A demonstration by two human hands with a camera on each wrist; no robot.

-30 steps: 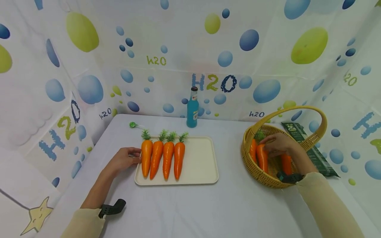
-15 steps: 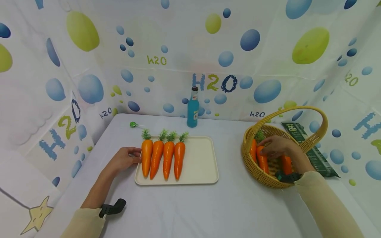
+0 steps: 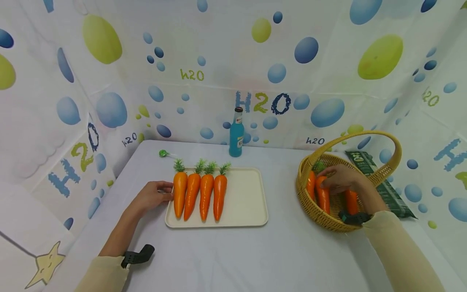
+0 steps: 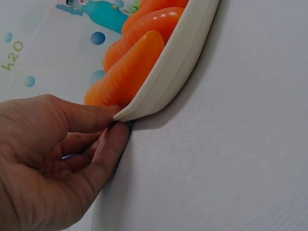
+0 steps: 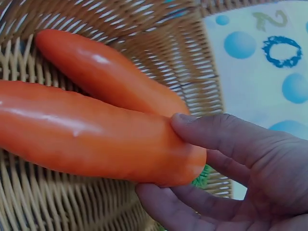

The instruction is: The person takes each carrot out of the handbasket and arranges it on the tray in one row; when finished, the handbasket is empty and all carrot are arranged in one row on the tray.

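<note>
At the left end of a cream tray (image 3: 244, 196), my left hand (image 3: 152, 196) pinches the rim between thumb and fingers, seen closely in the left wrist view. Several orange carrots (image 3: 206, 196) with green tops lie side by side on the tray's left half. My right hand (image 3: 343, 178) reaches into a wicker basket (image 3: 319, 219) at the right. Its thumb and fingers hold the thick end of a carrot (image 5: 91, 134). Beside that lies another carrot (image 5: 110, 72), and a further carrot (image 3: 351, 201) shows under my wrist. The green tops are mostly hidden by my hand.
The basket's tall handle (image 3: 394, 156) arches beside my right arm. Behind it lies a dark green packet (image 3: 386, 190). A blue bottle (image 3: 236, 138) stands behind the tray, and a small green-headed item (image 3: 163, 153) lies at the back left.
My right hand has shifted only slightly within the basket, and the carrot it holds has tilted a little. The left hand and the tray have stayed in place.
</note>
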